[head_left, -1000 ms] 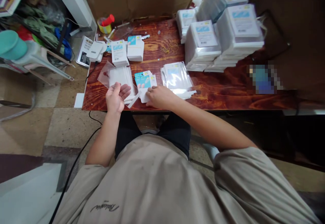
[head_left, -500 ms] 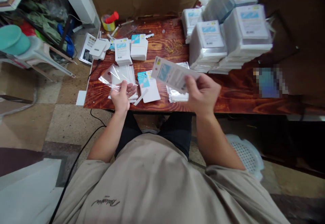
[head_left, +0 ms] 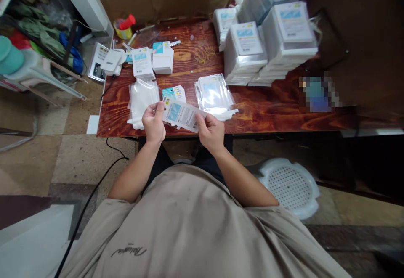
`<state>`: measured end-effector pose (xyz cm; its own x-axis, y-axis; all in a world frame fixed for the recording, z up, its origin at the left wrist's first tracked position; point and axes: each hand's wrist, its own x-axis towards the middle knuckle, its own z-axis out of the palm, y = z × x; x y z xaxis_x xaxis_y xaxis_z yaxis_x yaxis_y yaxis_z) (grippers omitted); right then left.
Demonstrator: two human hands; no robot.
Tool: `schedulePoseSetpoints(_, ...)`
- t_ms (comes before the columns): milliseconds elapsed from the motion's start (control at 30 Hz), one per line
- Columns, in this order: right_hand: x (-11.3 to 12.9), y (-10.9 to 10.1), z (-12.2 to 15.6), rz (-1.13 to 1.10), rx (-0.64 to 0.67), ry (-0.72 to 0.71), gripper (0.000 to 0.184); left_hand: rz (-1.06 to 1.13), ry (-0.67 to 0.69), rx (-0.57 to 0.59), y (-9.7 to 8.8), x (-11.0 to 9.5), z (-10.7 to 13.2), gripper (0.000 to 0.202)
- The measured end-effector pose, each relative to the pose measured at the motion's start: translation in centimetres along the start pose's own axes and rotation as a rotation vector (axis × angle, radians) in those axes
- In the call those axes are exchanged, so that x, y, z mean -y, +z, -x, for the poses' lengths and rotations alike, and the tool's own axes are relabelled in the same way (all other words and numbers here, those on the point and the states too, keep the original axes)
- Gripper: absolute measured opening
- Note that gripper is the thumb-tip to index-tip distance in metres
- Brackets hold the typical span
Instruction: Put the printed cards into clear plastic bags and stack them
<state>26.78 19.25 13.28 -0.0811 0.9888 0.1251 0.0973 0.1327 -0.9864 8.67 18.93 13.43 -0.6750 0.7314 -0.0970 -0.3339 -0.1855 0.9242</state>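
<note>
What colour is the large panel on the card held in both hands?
The panel is light blue, as the head view shows.

- A printed card [head_left: 179, 115] is held slantwise between left hand [head_left: 154, 124] and right hand [head_left: 211, 131], one end pinched by each.
- Blue-and-white cards [head_left: 174, 93] are partly covered by the held card.
- Clear sleeves [head_left: 144, 99] are laid just beyond the left grip.
- Clear packets [head_left: 213, 91] are piled beyond the right.
- Taller stacks [head_left: 272, 38] are set farther right.

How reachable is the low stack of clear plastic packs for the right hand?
Probably yes: the low stack lies just beyond the right hand, nothing visible between. That hand is pinching a printed card, though, so would likely need freeing first.
</note>
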Motion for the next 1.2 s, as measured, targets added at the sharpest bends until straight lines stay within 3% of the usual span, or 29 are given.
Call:
schedulePoseSetpoints(100,0.3,-0.6,0.3,-0.135,0.217,0.130,0.042,0.003,0.005,0.005,-0.7,-0.5,-0.3,0.047)
schedulePoseSetpoints(167,0.7,-1.0,0.5,-0.221,0.292,0.216,0.042,0.021,-0.025,0.018,-0.8,-1.1,-0.3,0.048)
schedulePoseSetpoints(267,1.4,-0.4,0.8,-0.326,0.243,0.278,0.045,0.046,-0.048,0.060,-0.3,-1.7,0.9,0.044)
schedulePoseSetpoints(400,2.2,2.2,1.2,-0.353,0.215,0.332,0.050,0.042,-0.138,0.169,0.8,-1.3,3.4,0.044)
schedulePoseSetpoints(500,1.9,3.4,1.1,-0.295,0.229,0.296,0.051,0.016,-0.216,0.206,0.7,-0.8,4.6,0.043)
schedulePoseSetpoints(567,1.4,3.4,0.9,-0.150,0.210,0.194,0.049,0.038,-0.244,0.206,0.3,-0.8,4.8,0.043)
schedulePoseSetpoints(700,0.7,2.4,0.5,0.178,0.017,-0.012,0.044,0.007,-0.320,0.281,-0.4,-1.1,5.1,0.046)
schedulePoseSetpoints(800,0.3,1.2,-0.9,0.026,0.150,0.047,0.044,-0.215,-0.363,0.467,-0.7,-1.2,4.9,0.046)
schedulePoseSetpoints(867,-0.5,-0.3,-2.9,-0.034,0.141,0.078,0.038,-0.396,-0.249,0.483,-1.1,-1.5,3.7,0.047)
schedulePoseSetpoints(900,-1.1,-1.3,-4.2,0.001,0.053,0.069,0.035,-0.499,-0.135,0.427,-1.5,-1.8,2.7,0.047)
schedulePoseSetpoints(967,-2.5,-3.5,-6.9,0.153,-0.140,0.046,0.032,-0.774,0.176,0.192,-2.7,-2.7,-0.2,0.042)
schedulePoseSetpoints(1033,-3.8,-5.2,-8.9,0.473,-0.246,0.083,0.034,-1.069,0.326,0.009,-4.6,-3.6,-3.7,0.041)
schedulePoseSetpoints(1100,-4.5,-5.8,-9.8,0.798,-0.306,0.073,0.040,-1.270,0.282,-0.094,-6.5,-4.3,-6.9,0.050)
schedulePoseSetpoints(1200,-3.8,-4.4,-8.9,1.010,-0.269,-0.101,0.044,-1.380,0.080,-0.073,-8.8,-4.5,-10.3,0.058)
